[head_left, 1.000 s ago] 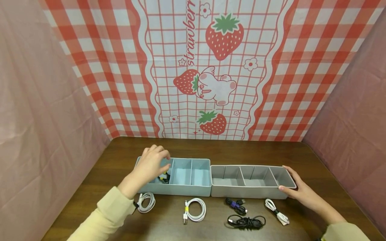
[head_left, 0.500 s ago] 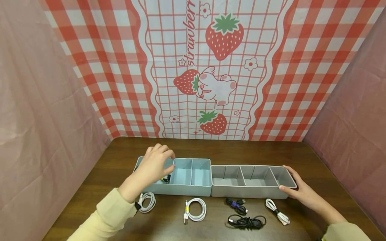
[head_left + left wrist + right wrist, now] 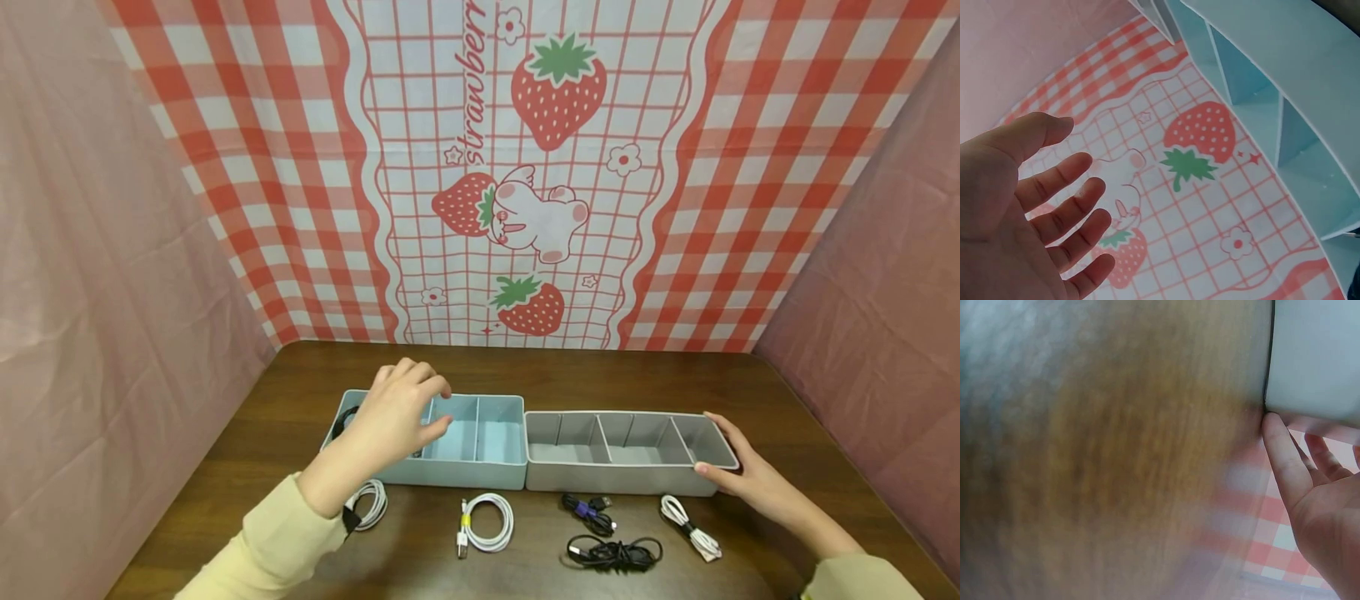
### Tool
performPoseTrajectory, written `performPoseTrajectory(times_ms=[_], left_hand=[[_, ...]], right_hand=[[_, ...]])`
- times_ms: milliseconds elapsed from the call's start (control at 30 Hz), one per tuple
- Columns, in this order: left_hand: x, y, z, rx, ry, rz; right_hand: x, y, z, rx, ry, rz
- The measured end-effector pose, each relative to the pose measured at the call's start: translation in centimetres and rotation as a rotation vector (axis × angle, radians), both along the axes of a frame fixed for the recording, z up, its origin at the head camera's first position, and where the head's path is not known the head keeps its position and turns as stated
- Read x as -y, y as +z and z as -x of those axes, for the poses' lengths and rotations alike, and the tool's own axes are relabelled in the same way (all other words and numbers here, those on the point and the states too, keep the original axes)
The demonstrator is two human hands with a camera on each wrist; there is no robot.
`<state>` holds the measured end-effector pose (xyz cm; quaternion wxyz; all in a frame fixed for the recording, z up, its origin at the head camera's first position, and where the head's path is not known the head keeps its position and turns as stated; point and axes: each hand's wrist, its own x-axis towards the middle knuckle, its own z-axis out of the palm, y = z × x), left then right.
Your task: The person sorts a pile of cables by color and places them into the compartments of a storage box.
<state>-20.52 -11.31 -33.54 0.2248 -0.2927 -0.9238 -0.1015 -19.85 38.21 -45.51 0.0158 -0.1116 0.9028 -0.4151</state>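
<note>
My left hand [image 3: 397, 417] hovers over the blue divided box [image 3: 457, 473], fingers loosely bent and holding nothing; the left wrist view shows its bare palm and spread fingers. A black cable [image 3: 343, 421] lies in the box's left part, mostly hidden behind this hand. On the right, a grey divided box [image 3: 622, 479] stands end to end with the blue one. My right hand [image 3: 750, 475] grips its right end, thumb at the front corner and fingers round the back corner.
In front of the boxes lie a coiled grey-white cable [image 3: 371, 504], a white cable with a yellow tie [image 3: 510, 525], a black cable with a purple tie [image 3: 587, 512], a black cable bundle [image 3: 615, 553] and a white cable with a black tie [image 3: 690, 527]. Patterned cloth hangs behind.
My left hand has moved to the right over the blue box, uncovering the black cable at its left end and covering the yellow-tied one. My right hand stays on the grey box.
</note>
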Motion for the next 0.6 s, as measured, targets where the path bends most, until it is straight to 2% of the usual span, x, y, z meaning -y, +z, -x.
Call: performPoseTrajectory(times_ms=[600], left_hand=[[-2.1, 0.3, -1.1, -0.082, -0.094, -0.04]], right_hand=[[-0.2, -0.3, 0.1, -0.015, -0.004, -0.014]])
